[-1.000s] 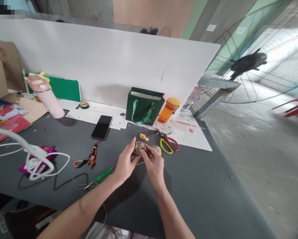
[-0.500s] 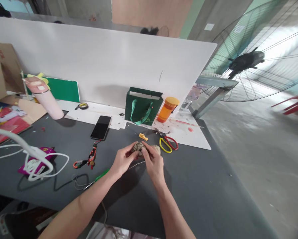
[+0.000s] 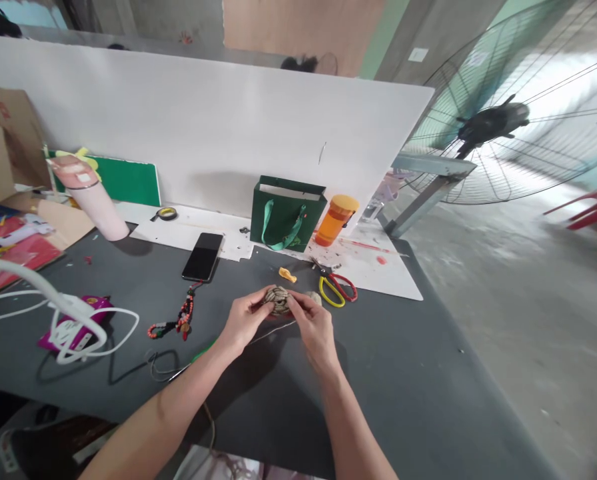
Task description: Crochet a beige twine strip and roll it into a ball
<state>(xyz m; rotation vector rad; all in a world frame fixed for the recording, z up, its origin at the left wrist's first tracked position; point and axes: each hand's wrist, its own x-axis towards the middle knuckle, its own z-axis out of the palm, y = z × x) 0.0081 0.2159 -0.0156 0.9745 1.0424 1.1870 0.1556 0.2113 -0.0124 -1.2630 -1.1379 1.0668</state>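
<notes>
Between my two hands is a round piece of braided, beige-brown cord (image 3: 279,301), held above the dark table. My left hand (image 3: 246,320) pinches its left edge with thumb and fingers. On its right edge, my right hand (image 3: 312,327) is closed in the same way. A thin cord runs from it down to the left, passing under my left forearm. Behind my right hand a pale roundish thing (image 3: 314,297) shows in part; its kind is unclear. A small yellow-orange piece (image 3: 287,275) lies just beyond the cord.
Scissors (image 3: 336,288) with yellow and red handles lie right of my hands. Further back stand a green paper bag (image 3: 286,223) and an orange bottle (image 3: 334,223). To the left are a phone (image 3: 202,257), a beaded string (image 3: 182,317), a pink tumbler (image 3: 96,200) and white cables (image 3: 73,310).
My right hand has shifted slightly right, and more of the braided cord's face now shows between my fingers. My left hand stays on its edge.
</notes>
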